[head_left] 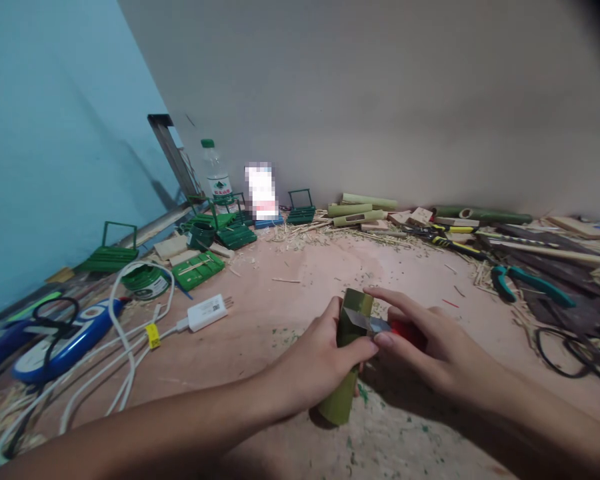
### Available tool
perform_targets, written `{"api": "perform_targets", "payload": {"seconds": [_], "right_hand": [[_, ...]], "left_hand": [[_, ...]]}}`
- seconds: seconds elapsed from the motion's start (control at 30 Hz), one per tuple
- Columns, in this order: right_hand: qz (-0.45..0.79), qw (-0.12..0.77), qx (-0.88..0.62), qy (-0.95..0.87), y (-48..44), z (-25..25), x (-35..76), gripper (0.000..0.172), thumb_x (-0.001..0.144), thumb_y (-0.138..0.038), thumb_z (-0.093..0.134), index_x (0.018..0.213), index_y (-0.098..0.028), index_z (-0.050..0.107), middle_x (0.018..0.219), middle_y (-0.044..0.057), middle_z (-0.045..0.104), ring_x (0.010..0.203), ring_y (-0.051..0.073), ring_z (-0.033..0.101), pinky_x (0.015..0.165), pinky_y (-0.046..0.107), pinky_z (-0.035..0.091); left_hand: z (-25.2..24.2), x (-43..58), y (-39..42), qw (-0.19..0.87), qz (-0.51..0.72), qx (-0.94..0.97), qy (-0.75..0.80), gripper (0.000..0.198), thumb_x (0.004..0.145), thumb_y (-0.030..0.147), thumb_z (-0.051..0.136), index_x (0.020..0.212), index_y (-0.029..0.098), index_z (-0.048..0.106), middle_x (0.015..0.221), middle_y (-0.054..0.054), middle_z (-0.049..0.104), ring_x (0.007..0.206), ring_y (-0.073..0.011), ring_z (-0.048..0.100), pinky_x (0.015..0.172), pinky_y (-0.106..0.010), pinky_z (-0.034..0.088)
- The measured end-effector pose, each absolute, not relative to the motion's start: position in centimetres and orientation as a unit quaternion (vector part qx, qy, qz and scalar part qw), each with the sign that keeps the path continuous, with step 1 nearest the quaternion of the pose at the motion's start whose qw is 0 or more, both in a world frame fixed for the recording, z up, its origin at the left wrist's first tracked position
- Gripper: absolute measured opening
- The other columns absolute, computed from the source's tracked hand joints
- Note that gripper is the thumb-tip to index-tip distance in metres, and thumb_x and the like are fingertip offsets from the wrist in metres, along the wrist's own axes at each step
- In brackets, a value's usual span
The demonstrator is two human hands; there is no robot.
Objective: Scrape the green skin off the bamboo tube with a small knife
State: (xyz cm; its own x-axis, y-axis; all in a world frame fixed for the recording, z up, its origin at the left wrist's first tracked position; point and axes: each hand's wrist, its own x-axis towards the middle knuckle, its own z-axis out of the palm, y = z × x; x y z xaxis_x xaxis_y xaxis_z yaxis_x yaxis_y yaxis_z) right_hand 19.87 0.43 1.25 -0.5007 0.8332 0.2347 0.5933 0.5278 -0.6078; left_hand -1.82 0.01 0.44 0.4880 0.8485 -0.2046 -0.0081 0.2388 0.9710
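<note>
Blue-and-white bottle [67, 350]: lying well to the left of both hands, cables beside it.
White charger [206, 313]: left of the left hand and farther off, its prongs toward the hands.
Left hand [317, 360]: curled round the bamboo piece, thumb laid across it; the nearer hand to it.
Bamboo piece [341, 400]: in the left hand's grasp, its long axis running away from the person, far end leaning slightly right; whether its near end touches the table [260, 427] cannot be told.
Knife [409, 333]: right of the bamboo, blade pointing left, across that axis, its tip at the bamboo's side.
Right hand [430, 343]: closed about the red handle, index finger reaching to the bamboo's far end.
Teal-handled pliers [543, 285]: right of the right hand and farther off.
</note>
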Motion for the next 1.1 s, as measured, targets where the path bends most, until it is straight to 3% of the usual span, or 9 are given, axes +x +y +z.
{"api": "perform_targets", "payload": {"seconds": [0.57, 0.63, 0.7, 0.8, 0.9, 1.1], "right_hand": [[0.265, 0.295, -0.444, -0.804, 0.6, 0.6, 19.9, 0.049, 0.107, -0.044, 0.054, 0.152, -0.023, 0.050, 0.065, -0.007, 0.050, 0.057, 0.012, 0.045, 0.053, 0.024, 0.034], [0.263, 0.287, -0.443, -0.808, 0.7, 0.6, 20.0, 0.041, 0.107, -0.045, 0.053, 0.140, -0.022, 0.060, 0.067, -0.005, 0.055, 0.058, 0.013, 0.049, 0.056, 0.024, 0.036], [0.269, 0.263, -0.433, -0.819, 0.9, 0.7, 19.9, 0.035, 0.108, -0.047, 0.051, 0.115, -0.019, 0.070, 0.071, -0.002, 0.061, 0.062, 0.013, 0.054, 0.059, 0.025, 0.039], [0.271, 0.236, -0.419, -0.834, 1.0, 1.0, 19.8, 0.044, 0.109, -0.048, 0.046, 0.082, -0.018, 0.065, 0.069, 0.000, 0.060, 0.063, 0.014, 0.053, 0.060, 0.026, 0.040], [0.266, 0.229, -0.413, -0.840, 0.9, 1.2, 19.6, 0.046, 0.109, -0.048, 0.046, 0.076, -0.018, 0.059, 0.066, -0.001, 0.056, 0.061, 0.013, 0.049, 0.059, 0.026, 0.038], [0.291, 0.217, -0.397, -0.843, 0.5, 1.8, 19.5, 0.044, 0.109, -0.046, 0.045, 0.084, -0.017, 0.065, 0.071, 0.001, 0.062, 0.064, 0.014, 0.053, 0.060, 0.026, 0.039]], "left_hand": [[1.0, -1.9, 0.4, 0.716, 0.337, 0.475, 0.385, 0.041, 0.082, 0.034, 0.073, 0.112, 0.022, 0.048, 0.071, 0.006, 0.058, 0.049, -0.0112, 0.057, 0.048, -0.023, 0.051], [1.0, -2.0, 0.4, 0.717, 0.339, 0.477, 0.380, 0.044, 0.079, 0.032, 0.077, 0.112, 0.021, 0.049, 0.071, 0.006, 0.059, 0.048, -0.0106, 0.056, 0.046, -0.022, 0.049], [0.8, -2.0, 0.4, 0.717, 0.338, 0.478, 0.378, 0.047, 0.076, 0.031, 0.079, 0.112, 0.021, 0.050, 0.071, 0.005, 0.060, 0.046, -0.0100, 0.055, 0.044, -0.021, 0.048], [0.5, -2.0, 0.4, 0.714, 0.338, 0.477, 0.385, 0.049, 0.074, 0.030, 0.080, 0.113, 0.020, 0.051, 0.070, 0.005, 0.060, 0.045, -0.0098, 0.054, 0.042, -0.021, 0.047], [0.4, -1.9, 0.4, 0.710, 0.334, 0.481, 0.391, 0.044, 0.075, 0.028, 0.078, 0.110, 0.021, 0.052, 0.068, 0.006, 0.059, 0.043, -0.0100, 0.054, 0.042, -0.021, 0.046], [0.9, -1.7, 0.3, 0.703, 0.341, 0.493, 0.382, 0.035, 0.077, 0.025, 0.072, 0.105, 0.021, 0.052, 0.062, 0.008, 0.056, 0.043, -0.0099, 0.053, 0.042, -0.020, 0.045]]}}
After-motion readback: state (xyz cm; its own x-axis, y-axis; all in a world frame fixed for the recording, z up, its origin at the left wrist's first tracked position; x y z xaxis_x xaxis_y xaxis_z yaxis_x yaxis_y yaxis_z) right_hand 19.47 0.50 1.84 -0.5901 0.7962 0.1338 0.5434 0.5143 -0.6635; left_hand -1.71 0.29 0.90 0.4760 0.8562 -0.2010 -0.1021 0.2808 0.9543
